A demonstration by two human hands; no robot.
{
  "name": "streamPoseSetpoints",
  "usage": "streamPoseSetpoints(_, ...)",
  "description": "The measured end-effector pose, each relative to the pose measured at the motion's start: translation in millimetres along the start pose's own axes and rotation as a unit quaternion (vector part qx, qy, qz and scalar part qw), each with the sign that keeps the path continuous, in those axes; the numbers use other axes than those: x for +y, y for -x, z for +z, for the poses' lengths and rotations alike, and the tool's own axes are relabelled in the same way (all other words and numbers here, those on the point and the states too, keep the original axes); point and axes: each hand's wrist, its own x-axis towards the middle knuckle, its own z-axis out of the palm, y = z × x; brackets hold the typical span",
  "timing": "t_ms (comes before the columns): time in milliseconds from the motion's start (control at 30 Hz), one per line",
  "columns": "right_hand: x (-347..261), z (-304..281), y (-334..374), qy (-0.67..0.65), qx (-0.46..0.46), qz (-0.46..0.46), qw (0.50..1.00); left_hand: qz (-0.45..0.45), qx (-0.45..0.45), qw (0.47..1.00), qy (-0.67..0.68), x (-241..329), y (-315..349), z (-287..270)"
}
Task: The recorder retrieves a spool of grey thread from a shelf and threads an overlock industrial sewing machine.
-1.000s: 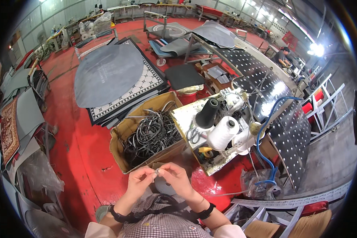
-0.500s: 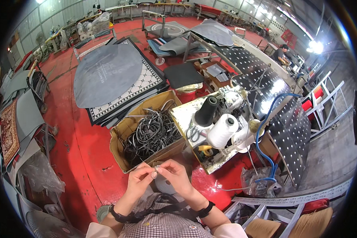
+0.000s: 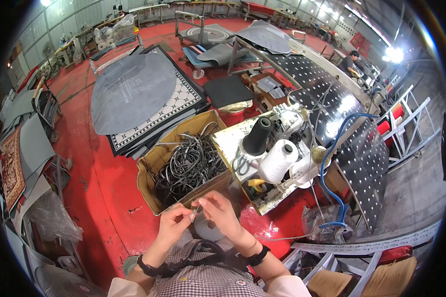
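Note:
Close together in front of my body, both hands pinch with thumb and fingertips. My left hand [image 3: 176, 220] is closed on something too small to make out. A little higher, my right hand [image 3: 220, 214] is also pinched, and a thin dark sliver shows between the two sets of fingertips. Below them lies a grey round roll [image 3: 208, 231], partly covered by my right hand and apron. Just beyond my fingers stands a cardboard box [image 3: 146, 184] full of tangled black and grey strips [image 3: 191, 161].
To the right, a sewing machine table [image 3: 232, 143] carries a black thread cone [image 3: 257, 136], a white thread cone [image 3: 278, 161] and scissors [image 3: 240, 165]. Stacked mats [image 3: 134, 94] lie on the red floor ahead. A blue hose [image 3: 327, 166] hangs near a dotted black tabletop [image 3: 360, 163]. Another person [image 3: 349, 64] works far right.
My right hand has risen slightly and drawn apart from the left, its fingers lifting. The left hand has stayed nearly in place, still pinching.

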Motion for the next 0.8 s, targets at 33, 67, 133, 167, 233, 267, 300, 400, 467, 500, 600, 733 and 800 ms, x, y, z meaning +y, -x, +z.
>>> streamPoseSetpoints(33,0,0,-3,0.017,-0.012,0.008,1.000,0.005,-0.008,1.000,-0.016,-1,-1,-1)
streamPoseSetpoints(67,0,0,-6,0.030,-0.022,0.017,0.999,0.011,-0.007,1.000,-0.022,-2,-2,0)
streamPoseSetpoints(133,0,-2,-11,0.016,-0.028,0.034,0.999,0.016,-0.007,1.000,-0.024,-2,-3,0)
streamPoseSetpoints(167,0,-3,-14,-0.011,-0.023,0.043,0.999,0.009,-0.008,0.999,-0.034,-2,-4,-1)
streamPoseSetpoints(233,-1,-4,-19,-0.037,-0.016,0.059,0.997,-0.019,-0.014,0.998,-0.050,1,-2,-3)
streamPoseSetpoints(267,-2,-5,-21,-0.036,-0.012,0.065,0.997,-0.027,-0.015,0.998,-0.046,2,-1,-2)
streamPoseSetpoints(300,-2,-5,-23,-0.033,-0.007,0.064,0.997,-0.035,-0.014,0.998,-0.041,3,0,-2)
streamPoseSetpoints(400,-1,-3,-25,-0.042,-0.034,0.072,0.996,-0.035,-0.017,0.998,-0.047,4,1,-1)
streamPoseSetpoints(467,-1,-3,-28,-0.040,-0.039,0.072,0.996,-0.033,-0.021,0.998,-0.057,3,1,-2)
streamPoseSetpoints(500,-2,-5,-30,-0.035,-0.036,0.076,0.996,-0.036,-0.023,0.997,-0.062,2,1,-3)
streamPoseSetpoints(600,-5,-16,-42,-0.053,0.021,0.073,0.996,-0.016,-0.042,0.992,-0.116,2,1,-3)
streamPoseSetpoints(733,1,-31,-56,-0.136,0.043,0.040,0.989,-0.057,-0.062,0.991,-0.104,5,2,1)
streamPoseSetpoints(800,10,-38,-57,-0.165,0.051,0.047,0.984,-0.020,-0.084,0.992,-0.091,8,2,3)
